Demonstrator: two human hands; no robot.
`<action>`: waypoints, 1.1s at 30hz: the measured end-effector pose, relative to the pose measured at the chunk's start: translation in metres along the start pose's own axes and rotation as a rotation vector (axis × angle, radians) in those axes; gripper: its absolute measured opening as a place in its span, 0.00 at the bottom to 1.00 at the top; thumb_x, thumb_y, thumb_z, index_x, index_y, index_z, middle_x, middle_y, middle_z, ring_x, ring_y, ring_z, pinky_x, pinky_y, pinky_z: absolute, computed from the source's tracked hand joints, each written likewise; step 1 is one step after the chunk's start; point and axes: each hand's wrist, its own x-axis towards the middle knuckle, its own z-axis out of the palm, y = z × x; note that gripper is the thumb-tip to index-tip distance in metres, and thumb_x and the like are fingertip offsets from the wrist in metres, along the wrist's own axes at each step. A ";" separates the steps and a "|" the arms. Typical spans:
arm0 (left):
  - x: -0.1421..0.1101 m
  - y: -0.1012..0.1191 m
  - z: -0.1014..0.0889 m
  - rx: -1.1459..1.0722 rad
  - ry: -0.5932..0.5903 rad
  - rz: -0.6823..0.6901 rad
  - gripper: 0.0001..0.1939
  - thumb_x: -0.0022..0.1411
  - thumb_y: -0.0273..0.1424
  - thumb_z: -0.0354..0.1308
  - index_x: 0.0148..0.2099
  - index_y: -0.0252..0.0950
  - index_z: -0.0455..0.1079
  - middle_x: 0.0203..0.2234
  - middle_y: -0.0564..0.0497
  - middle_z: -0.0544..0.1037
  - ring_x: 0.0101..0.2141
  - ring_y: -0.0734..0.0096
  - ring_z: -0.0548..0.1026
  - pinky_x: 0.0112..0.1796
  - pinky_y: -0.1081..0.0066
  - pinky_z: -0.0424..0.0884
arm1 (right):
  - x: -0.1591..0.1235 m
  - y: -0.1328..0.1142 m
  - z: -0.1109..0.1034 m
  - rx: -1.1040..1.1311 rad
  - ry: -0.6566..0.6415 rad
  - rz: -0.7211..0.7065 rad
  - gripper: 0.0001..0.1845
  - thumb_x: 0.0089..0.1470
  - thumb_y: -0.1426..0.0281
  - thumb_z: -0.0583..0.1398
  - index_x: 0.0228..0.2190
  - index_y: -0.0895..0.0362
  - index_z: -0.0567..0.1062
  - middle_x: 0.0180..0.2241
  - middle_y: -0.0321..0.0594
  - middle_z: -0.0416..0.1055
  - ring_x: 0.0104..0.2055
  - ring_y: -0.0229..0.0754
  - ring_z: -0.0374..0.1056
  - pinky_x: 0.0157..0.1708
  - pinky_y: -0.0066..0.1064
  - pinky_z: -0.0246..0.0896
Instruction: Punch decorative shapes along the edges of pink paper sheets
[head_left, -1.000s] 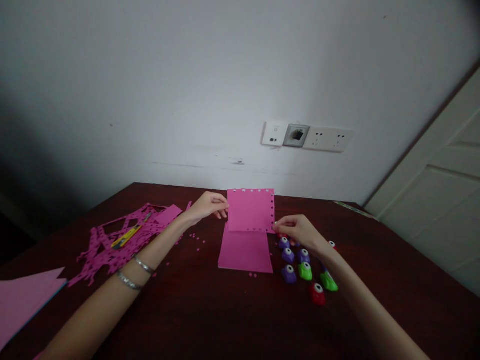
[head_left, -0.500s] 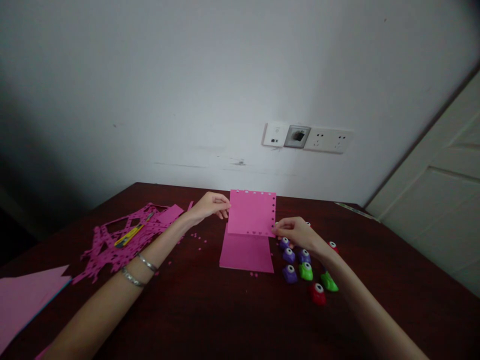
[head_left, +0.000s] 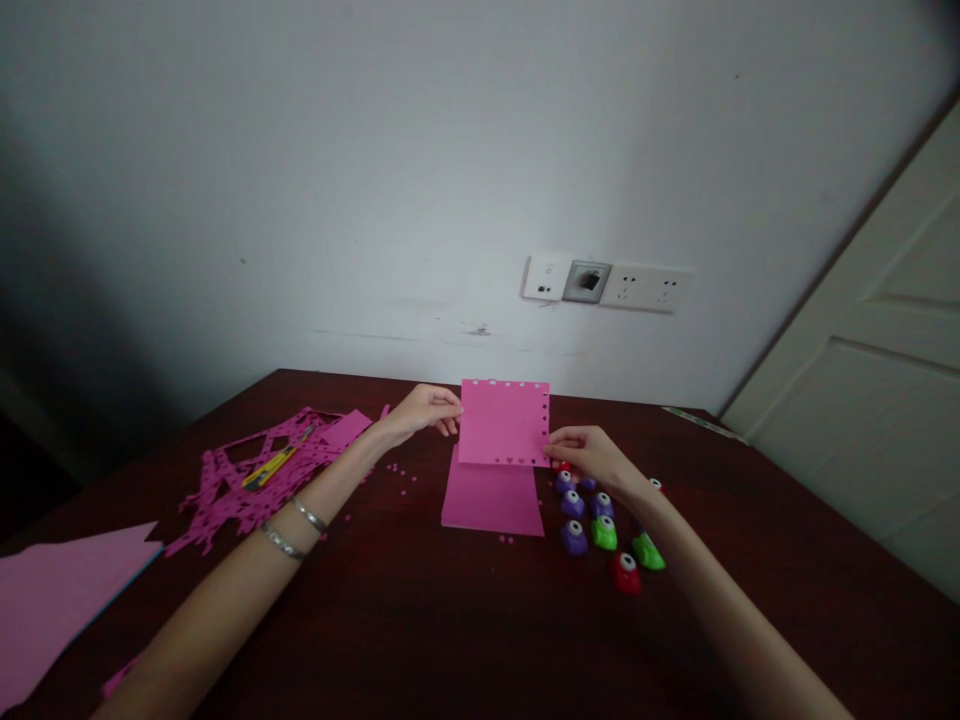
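Between my two hands a square pink sheet of paper is held up, with small punched holes along its top, right and bottom edges. My left hand pinches its left edge, and two silver bangles circle that wrist. At the lower right corner, my right hand grips the sheet between thumb and fingers. Below and partly behind it, more pink paper squares lie on the table. Small craft punches in purple, green and red stand close by my right hand; my hand and forearm hide some.
Left of my arm lies a heap of perforated pink paper scraps with a yellow box cutter on top. Larger pink sheets rest at the near left. Wall sockets sit above the dark table; tiny paper dots are scattered about.
The view has shifted slightly. Both hands still hold the punched sheet, and my right hand sits a little higher at its lower right corner.
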 end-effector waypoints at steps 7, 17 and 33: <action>-0.005 0.000 0.000 0.005 -0.013 0.021 0.11 0.48 0.35 0.59 0.30 0.33 0.68 0.22 0.48 0.73 0.23 0.73 0.71 0.27 0.69 0.66 | -0.007 -0.003 -0.001 -0.068 -0.011 -0.005 0.09 0.42 0.67 0.62 0.26 0.61 0.74 0.18 0.33 0.67 0.16 0.29 0.56 0.14 0.22 0.53; -0.008 -0.009 -0.003 -0.025 -0.012 -0.003 0.10 0.48 0.35 0.60 0.31 0.33 0.69 0.22 0.48 0.75 0.23 0.72 0.73 0.28 0.69 0.68 | -0.009 0.001 0.003 -0.127 -0.015 -0.010 0.09 0.42 0.67 0.61 0.26 0.61 0.74 0.18 0.35 0.69 0.17 0.30 0.59 0.13 0.21 0.54; -0.008 -0.072 -0.004 0.167 -0.209 -0.323 0.13 0.46 0.38 0.61 0.29 0.32 0.71 0.21 0.47 0.76 0.20 0.73 0.71 0.21 0.73 0.64 | -0.073 0.035 -0.020 -0.588 0.353 -0.189 0.19 0.46 0.60 0.59 0.40 0.55 0.73 0.40 0.45 0.72 0.41 0.50 0.68 0.41 0.41 0.63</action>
